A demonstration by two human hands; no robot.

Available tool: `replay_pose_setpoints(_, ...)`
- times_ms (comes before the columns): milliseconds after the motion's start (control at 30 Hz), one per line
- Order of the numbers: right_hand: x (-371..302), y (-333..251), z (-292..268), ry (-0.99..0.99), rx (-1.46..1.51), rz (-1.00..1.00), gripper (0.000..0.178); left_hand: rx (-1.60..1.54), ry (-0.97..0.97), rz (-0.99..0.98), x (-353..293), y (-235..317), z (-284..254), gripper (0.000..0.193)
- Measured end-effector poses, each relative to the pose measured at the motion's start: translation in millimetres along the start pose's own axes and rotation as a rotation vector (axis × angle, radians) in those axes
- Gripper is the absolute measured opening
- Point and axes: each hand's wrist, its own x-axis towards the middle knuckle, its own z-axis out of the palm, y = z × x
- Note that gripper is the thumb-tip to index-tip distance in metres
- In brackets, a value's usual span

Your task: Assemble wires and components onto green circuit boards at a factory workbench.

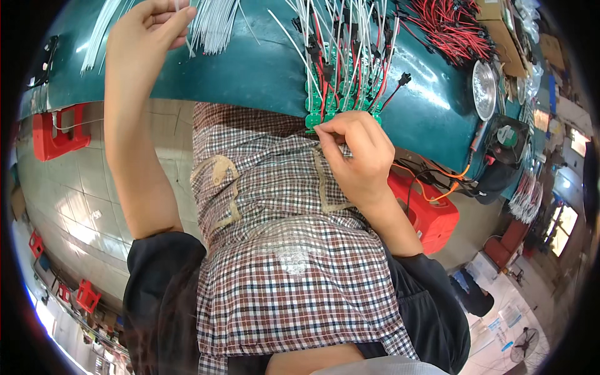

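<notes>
At the upper left, my left hand [147, 31] is closed in a pinch on a thin white strip [177, 5]. Below its fingertips lies a bundle of similar white strips [215, 28], which look like cable ties. My right hand [361, 150] is closed, with thumb and forefinger pinching the near left edge of a green circuit board [313, 120] at the table's front edge. Behind it more green boards sit close together. Red and black wires with black connectors [405, 79] and upright white strips [295, 47] rise from them.
On the green table [262, 81], a heap of red-black wires [450, 28] lies at the far right. A metal dish [484, 90], an orange-corded tool [479, 136] and a small black fan [507, 139] are along the right side. Red stools [425, 209] stand below the table.
</notes>
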Motion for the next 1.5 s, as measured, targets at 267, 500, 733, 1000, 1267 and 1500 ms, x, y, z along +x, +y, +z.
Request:
replay_pose_setpoints(267, 12, 8, -46, 0.206, -0.106, -0.237, 0.019, -0.283, -0.027, 0.095, -85, 31, 41, 0.012)
replay_pose_setpoints(500, 81, 130, -101, 0.195, -0.715, 0.078, 0.025, 0.060, -0.047, 0.165, -102, 24, 66, 0.011)
replay_pose_setpoints(733, 100, 161, -103, 0.006, -0.835, -0.034, 0.020, -0.149, -0.131, 0.090, -130, 40, 67, 0.009)
replay_pose_setpoints(1000, 75, 140, -111, 0.054, -0.765, -0.142, 0.009, -0.022, -0.222, 0.435, -135, 29, 79, 0.011)
replay_pose_setpoints(1267, 44, 124, -113, 0.118, -0.541, -0.071, 0.008, 0.035, -0.221, 0.360, -135, 30, 79, 0.009)
replay_pose_setpoints(1500, 35, 101, -107, 0.229, -0.450, 0.161, 0.013, 0.062, -0.210, 0.381, -136, 31, 78, 0.009)
